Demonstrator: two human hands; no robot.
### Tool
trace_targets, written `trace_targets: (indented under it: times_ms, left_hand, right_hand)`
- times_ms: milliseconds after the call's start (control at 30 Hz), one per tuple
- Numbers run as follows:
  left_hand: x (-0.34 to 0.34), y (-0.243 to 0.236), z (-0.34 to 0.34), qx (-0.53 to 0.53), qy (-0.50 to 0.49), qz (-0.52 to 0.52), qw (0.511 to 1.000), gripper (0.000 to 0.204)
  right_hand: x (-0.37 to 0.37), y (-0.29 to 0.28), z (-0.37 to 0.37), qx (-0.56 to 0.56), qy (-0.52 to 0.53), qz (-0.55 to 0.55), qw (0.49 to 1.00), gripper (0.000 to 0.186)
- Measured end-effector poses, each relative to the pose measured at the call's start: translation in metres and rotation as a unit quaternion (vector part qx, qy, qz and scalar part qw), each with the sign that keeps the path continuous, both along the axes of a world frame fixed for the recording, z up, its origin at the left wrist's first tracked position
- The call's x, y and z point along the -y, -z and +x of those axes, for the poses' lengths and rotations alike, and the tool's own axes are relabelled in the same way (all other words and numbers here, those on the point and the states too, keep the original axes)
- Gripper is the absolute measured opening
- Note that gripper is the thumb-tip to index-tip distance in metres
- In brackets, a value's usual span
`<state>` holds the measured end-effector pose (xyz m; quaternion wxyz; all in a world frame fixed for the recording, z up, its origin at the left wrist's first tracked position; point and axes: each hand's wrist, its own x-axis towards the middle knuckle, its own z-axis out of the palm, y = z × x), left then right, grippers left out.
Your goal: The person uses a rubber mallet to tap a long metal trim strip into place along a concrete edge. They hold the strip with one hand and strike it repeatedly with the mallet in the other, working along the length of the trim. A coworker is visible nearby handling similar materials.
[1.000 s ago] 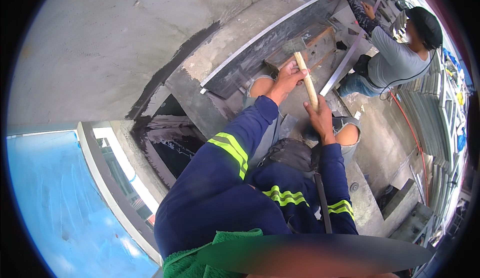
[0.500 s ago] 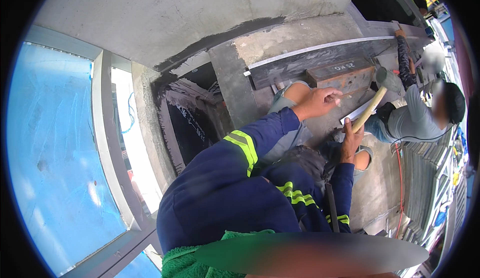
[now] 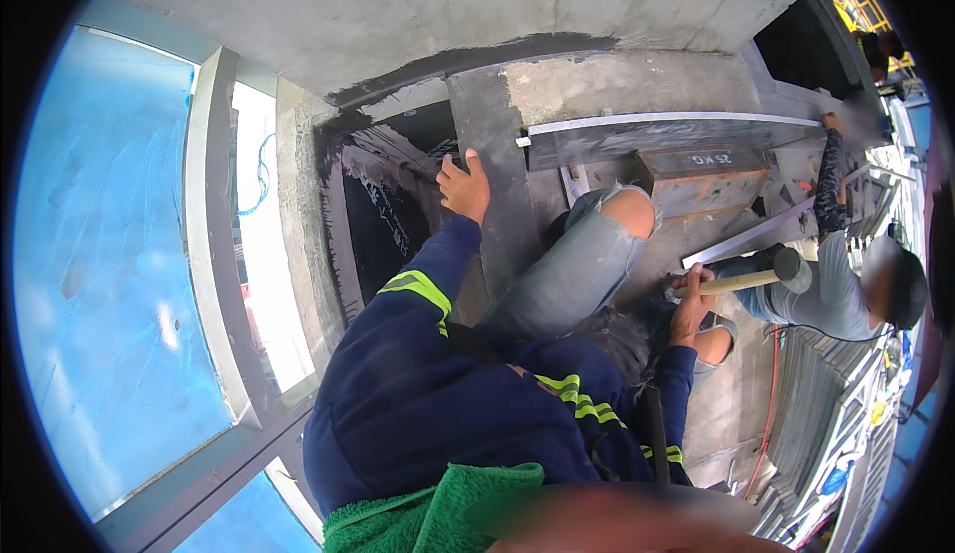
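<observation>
My right hand (image 3: 691, 306) is wrapped round the wooden handle (image 3: 741, 282) of a mallet. Its dark, blocky head (image 3: 793, 271) points right, close to a co-worker's body. Over on the left, my left hand (image 3: 465, 189) is raised with fingers apart, holding nothing I can see. It is in front of the left edge of a grey upright panel (image 3: 489, 125), beside a dark opening (image 3: 383, 220) in the wall; whether it touches the panel I cannot tell. My bent knee (image 3: 629, 213) in torn jeans lies between the two hands.
A long dark board with a pale top edge (image 3: 676, 118) runs along the wall, above a rusty-sided box (image 3: 701, 177). The co-worker (image 3: 841, 284) at right reaches to the board's far end. Stacked metal lengths (image 3: 816, 384) and a red cord (image 3: 773, 399) lie lower right. Blue-covered frames (image 3: 119, 275) stand left.
My left hand has swung left from near the box to the grey panel, and its fingers have spread. The mallet has tipped from upright to nearly level, its head now lower and farther right.
</observation>
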<state>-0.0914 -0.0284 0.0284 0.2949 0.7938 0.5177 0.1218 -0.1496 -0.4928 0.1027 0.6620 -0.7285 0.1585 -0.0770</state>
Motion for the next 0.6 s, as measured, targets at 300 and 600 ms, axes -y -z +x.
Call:
trace_targets:
  times_ms: [300, 600]
  left_hand:
    - [0.012, 0.017, 0.007, -0.002, 0.05, 0.04, 0.998, 0.084]
    - [0.011, 0.011, 0.009, -0.01, 0.059, 0.055, 0.997, 0.094]
  right_hand:
    - [-0.009, -0.011, 0.012, -0.048, 0.045, -0.041, 0.997, 0.032]
    - [-0.019, -0.019, 0.017, -0.028, 0.048, -0.044, 0.997, 0.027]
